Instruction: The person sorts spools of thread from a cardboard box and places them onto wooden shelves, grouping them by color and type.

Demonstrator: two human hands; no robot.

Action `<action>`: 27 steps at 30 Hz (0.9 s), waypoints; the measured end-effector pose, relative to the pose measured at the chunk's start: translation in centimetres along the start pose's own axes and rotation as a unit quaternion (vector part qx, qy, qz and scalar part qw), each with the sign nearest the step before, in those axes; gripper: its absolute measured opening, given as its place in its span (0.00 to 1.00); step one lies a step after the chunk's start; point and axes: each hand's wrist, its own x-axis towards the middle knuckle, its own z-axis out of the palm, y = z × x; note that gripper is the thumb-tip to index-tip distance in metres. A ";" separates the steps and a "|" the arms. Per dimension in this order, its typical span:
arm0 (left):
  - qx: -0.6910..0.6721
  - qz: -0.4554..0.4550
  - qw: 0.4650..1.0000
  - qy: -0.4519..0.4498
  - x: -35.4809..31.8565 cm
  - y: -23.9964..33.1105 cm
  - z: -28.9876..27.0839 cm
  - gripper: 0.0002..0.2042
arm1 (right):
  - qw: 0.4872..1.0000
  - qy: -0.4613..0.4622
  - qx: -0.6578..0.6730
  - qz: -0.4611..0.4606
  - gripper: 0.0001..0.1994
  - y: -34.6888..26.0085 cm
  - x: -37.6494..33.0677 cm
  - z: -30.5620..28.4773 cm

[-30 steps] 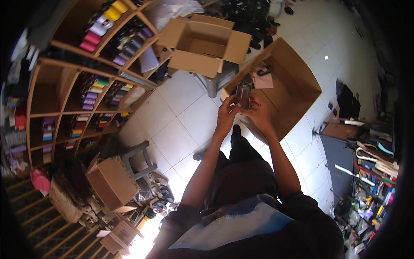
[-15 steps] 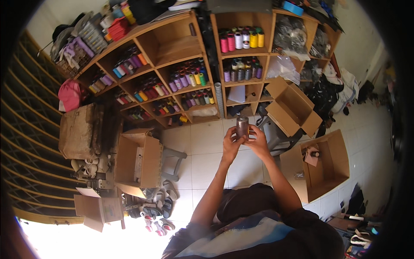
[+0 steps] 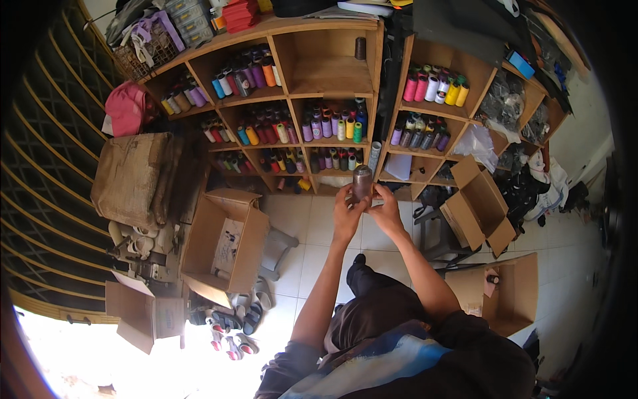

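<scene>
Out in front of my body I hold a dark brown thread spool (image 3: 361, 182) upright between both hands. My left hand (image 3: 347, 213) wraps its left and lower side, with the thumb across the front. At the lower right side, the fingers of my right hand (image 3: 387, 209) press against it. Beyond the hands stands a wooden shelf unit (image 3: 286, 98), its compartments lined with thread spools in many colours. One dark spool (image 3: 360, 48) stands alone in an upper compartment of that unit.
Open cardboard boxes stand on the left (image 3: 222, 249) and the right (image 3: 518, 292), and another box (image 3: 478, 206) rests on a grey stool. Sandals (image 3: 252, 318) lie on the tiled floor at left. A second shelf section (image 3: 435, 56) holds spools and plastic bags.
The shelves have come closer and shifted rightward in view, and my leg and foot now show below. Both hands keep hold of the spool.
</scene>
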 end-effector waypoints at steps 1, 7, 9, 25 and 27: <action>0.002 0.006 1.000 0.002 1.5 0.0 0.2 0.26 | 1.000 0.011 0.009 -0.005 0.28 0.1 1.5 0.3; 0.058 0.078 0.995 -0.006 12.0 -0.7 1.6 0.24 | 0.998 0.057 -0.011 -0.039 0.24 1.5 11.1 0.6; 0.072 0.104 0.992 -0.012 15.9 -0.7 2.3 0.23 | 0.990 0.083 -0.063 -0.091 0.22 1.9 14.9 0.4; 0.171 0.175 0.969 -0.023 41.8 -1.5 5.3 0.20 | 0.946 0.254 -0.189 -0.061 0.15 2.5 37.6 3.5; 0.164 0.185 0.969 -0.003 44.2 -2.0 5.8 0.20 | 0.953 0.256 -0.150 -0.068 0.17 3.9 40.3 3.8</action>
